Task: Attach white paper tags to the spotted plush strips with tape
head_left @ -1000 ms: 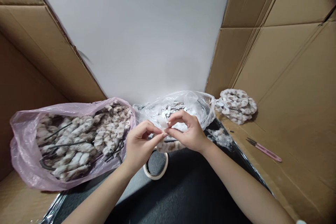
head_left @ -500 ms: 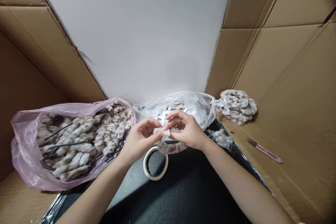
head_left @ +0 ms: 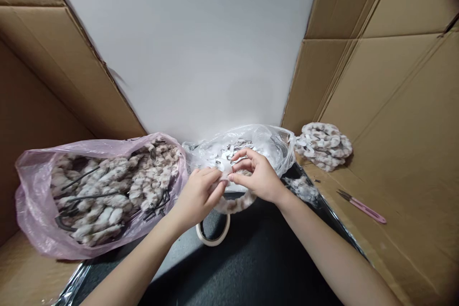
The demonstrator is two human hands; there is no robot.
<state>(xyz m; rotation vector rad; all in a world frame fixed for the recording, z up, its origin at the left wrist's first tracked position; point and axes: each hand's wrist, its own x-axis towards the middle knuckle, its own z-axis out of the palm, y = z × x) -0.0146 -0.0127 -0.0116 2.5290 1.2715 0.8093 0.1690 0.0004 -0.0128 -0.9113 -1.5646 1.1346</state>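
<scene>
My left hand [head_left: 201, 193] and my right hand [head_left: 257, 178] meet over the dark tabletop, both closed on a fluffy white-and-brown ring [head_left: 234, 204]. Its lower arc hangs below the fingers; the upper part is mostly hidden by them. At the fingertips a white strip [head_left: 225, 166] lies against the fur, pinched by my left thumb and fingers. My right thumb and index finger grip the ring just beside the strip. Under my left hand lies a roll of cream tape [head_left: 213, 242], its upper edge covered.
At left, a pink plastic bag [head_left: 34, 210] holds fluffy pieces with dark cords. Behind my hands sits a clear bag [head_left: 276, 146] with white strips. Several fluffy rings [head_left: 324, 146] are stacked at right, near pink-handled thread snips [head_left: 362, 206]. Cardboard walls [head_left: 401, 105] flank the workspace.
The white strip's loose end, which hung down in front of the ring, is now folded up against the fur. My left hand has rolled over it, its fingers more closed.
</scene>
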